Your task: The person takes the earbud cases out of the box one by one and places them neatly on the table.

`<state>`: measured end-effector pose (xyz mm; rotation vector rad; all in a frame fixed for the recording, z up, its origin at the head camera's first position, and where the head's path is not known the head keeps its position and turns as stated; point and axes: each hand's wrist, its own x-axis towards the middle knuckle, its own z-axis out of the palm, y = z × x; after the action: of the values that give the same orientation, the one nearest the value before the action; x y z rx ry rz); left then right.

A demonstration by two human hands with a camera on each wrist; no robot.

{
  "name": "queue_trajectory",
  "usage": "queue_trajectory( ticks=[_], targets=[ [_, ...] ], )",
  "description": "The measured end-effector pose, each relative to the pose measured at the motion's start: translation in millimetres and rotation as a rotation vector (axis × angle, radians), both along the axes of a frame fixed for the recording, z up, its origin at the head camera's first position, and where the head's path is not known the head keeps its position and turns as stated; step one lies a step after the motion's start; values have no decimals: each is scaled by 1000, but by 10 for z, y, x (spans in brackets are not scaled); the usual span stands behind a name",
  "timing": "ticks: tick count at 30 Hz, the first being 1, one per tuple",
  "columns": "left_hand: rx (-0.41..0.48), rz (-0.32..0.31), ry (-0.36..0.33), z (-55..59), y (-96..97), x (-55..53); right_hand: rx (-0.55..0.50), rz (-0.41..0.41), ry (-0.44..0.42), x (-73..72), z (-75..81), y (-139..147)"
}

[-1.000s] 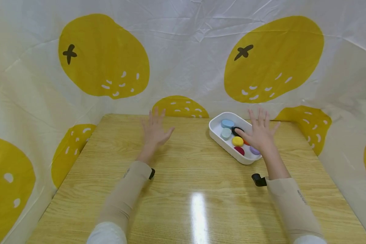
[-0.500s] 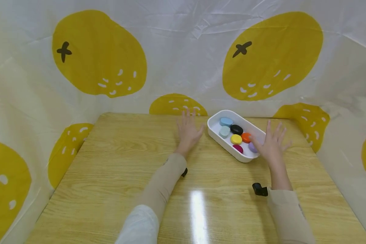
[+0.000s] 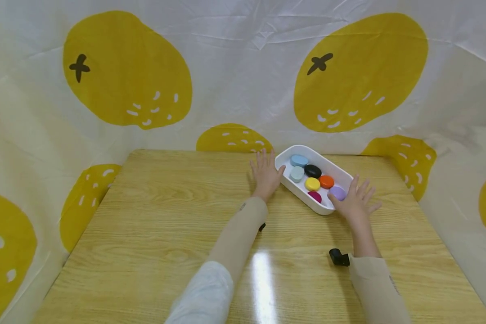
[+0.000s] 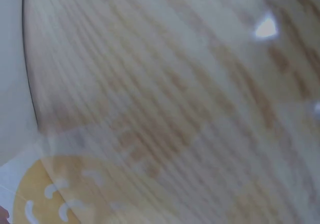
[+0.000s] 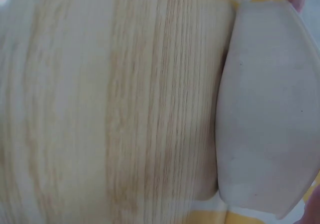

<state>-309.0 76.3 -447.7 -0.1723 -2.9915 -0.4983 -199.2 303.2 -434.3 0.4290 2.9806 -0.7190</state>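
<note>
A white oblong tray (image 3: 301, 196) stands slantwise at the back of the table. In it lie rounded pieces: light blue (image 3: 299, 160), pale green (image 3: 296, 174), black (image 3: 312, 171), yellow (image 3: 312, 184), orange (image 3: 326, 182), dark red (image 3: 314, 197) and purple (image 3: 337, 193). My left hand (image 3: 266, 177) is at the tray's left end, fingers spread, thumb at the rim. At the right end my right hand (image 3: 353, 207) has its fingers spread, its thumb overlapping the purple piece. The tray's wall fills the edge of the left wrist view (image 4: 15, 73) and right wrist view (image 5: 267, 108).
The wooden table (image 3: 166, 234) reaches back to a white curtain (image 3: 243, 76) printed with large yellow fruit. Beige sleeves cover both forearms, and a black wrist camera (image 3: 339, 258) juts from the right one. A bright reflection shows on the tabletop.
My left hand has moved right across the table to the tray's left end. My right hand has drawn back from over the tray to its right end. The tray's pieces look unmoved.
</note>
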Motion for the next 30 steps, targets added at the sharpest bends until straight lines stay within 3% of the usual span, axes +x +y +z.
queue_trajectory(
  ticks=[7,13,20,30],
  targets=[
    [-17,-28,-80,19,-28,-68,-48,-83,-101,-8,34,-81],
    [-53,-80,-112,52,-82,-80,-73,-122,-128,14,30,-90],
    [-188,-147,-90,94,-233,-126,-28,-38,-137,81,18,-45],
    [-215,-265,-108,63,-394,-162,-21,103,-158,133,70,29]
  ],
)
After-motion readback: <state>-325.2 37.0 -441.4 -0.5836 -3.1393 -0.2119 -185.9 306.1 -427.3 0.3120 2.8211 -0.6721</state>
